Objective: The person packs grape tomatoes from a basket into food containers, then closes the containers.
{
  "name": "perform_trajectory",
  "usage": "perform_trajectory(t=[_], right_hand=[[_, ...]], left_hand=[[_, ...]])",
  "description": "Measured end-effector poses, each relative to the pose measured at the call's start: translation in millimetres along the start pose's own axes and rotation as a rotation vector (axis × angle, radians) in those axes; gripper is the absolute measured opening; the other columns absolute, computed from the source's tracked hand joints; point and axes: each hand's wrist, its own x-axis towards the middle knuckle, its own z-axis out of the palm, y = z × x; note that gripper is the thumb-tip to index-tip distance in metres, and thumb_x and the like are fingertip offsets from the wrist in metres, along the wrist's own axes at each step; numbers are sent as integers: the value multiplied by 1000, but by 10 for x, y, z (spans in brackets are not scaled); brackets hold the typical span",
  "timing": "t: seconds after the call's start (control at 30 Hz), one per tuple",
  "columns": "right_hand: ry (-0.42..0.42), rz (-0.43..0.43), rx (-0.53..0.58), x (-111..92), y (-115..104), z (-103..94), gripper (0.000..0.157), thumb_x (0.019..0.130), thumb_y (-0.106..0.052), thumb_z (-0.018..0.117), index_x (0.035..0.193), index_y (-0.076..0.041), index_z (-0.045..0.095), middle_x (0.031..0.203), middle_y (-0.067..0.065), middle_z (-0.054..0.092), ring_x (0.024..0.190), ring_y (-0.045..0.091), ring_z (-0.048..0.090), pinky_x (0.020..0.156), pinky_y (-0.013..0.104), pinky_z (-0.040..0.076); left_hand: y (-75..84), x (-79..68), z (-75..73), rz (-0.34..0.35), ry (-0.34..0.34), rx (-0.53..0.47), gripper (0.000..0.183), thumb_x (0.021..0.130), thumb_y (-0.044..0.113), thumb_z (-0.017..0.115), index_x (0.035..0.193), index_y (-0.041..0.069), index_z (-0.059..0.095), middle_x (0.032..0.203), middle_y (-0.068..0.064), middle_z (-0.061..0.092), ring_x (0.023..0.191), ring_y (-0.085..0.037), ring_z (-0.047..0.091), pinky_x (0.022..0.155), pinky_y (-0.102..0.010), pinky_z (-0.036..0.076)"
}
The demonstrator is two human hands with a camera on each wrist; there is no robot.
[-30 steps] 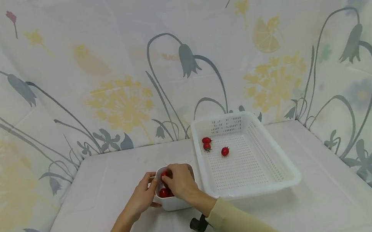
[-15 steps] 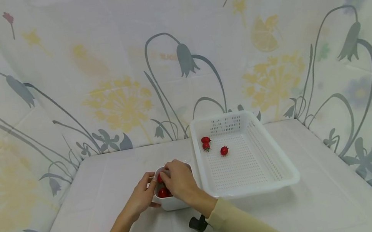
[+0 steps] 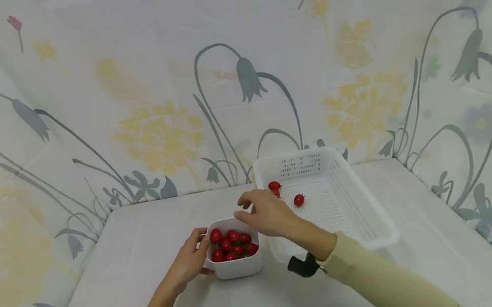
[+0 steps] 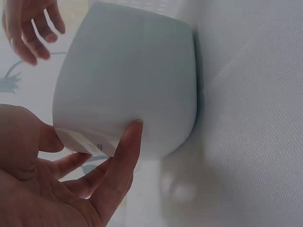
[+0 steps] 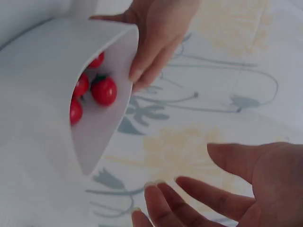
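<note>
A small white container (image 3: 238,268) full of cherry tomatoes (image 3: 233,236) stands on the table. My left hand (image 3: 190,257) grips its left side, the thumb at the rim and a finger along the outer wall (image 4: 118,80). Above the container's right rim and the left edge of a white perforated basket (image 3: 327,215), my right hand (image 3: 266,212) hangs in the air. The right wrist view shows the thumb of that right hand (image 5: 227,189) apart from its loosely bent fingers, nothing between them. More tomatoes (image 5: 103,90) show inside the container there.
Inside the basket, towards its far left, lie a lone tomato (image 3: 299,199) and two more side by side, one partly behind my right hand. A cloth with flower prints (image 3: 156,134) hangs behind the white-covered table (image 3: 145,237).
My right hand has lifted out of the container and moved right and away from me, uncovering the tomatoes inside. My left hand stays on the container.
</note>
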Motion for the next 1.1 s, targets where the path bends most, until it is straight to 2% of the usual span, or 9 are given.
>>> perform_trajectory(t=[0.1,0.3,0.47,0.77,1.0,1.1], right_hand=[[-23,-26,19,-13,139,-190,28,97,-24,68,117,-4,71,108,9,71,88,18,64,71,30,57],[-43,-29,-13,-4,392,-490,32,97,-23,68,117,1,70,104,11,71,89,21,65,72,32,57],[-73,64,2,55,630,-670,29,97,-24,69,114,0,70,109,13,69,90,24,65,67,32,58],[-123,174,-36,179,1010,-841,36,98,-27,66,118,4,67,114,20,66,98,32,65,80,43,58],[-142,239,-37,267,1279,-878,39,98,-26,67,118,8,65,120,26,67,89,29,72,80,43,60],[-147,272,-29,290,1394,-882,40,98,-26,67,119,8,65,128,29,63,93,34,72,82,44,61]], left_hand=[[5,-3,13,-4,7,-1,32,109,14,46,138,4,49,144,-26,49,120,-47,57,60,-43,64],[0,1,4,-1,8,9,33,109,15,45,140,4,48,144,-26,49,119,-46,57,60,-42,64],[-12,7,8,-5,7,8,33,109,14,45,140,4,48,144,-26,49,120,-46,57,60,-43,64],[-14,14,20,-9,7,2,33,108,14,46,140,4,48,143,-25,49,119,-45,57,60,-42,64],[-2,12,17,-11,11,5,32,108,14,46,139,4,49,143,-26,49,117,-44,59,60,-42,64],[0,9,15,-13,10,5,32,108,14,46,139,4,49,144,-26,49,117,-44,59,60,-42,64]])
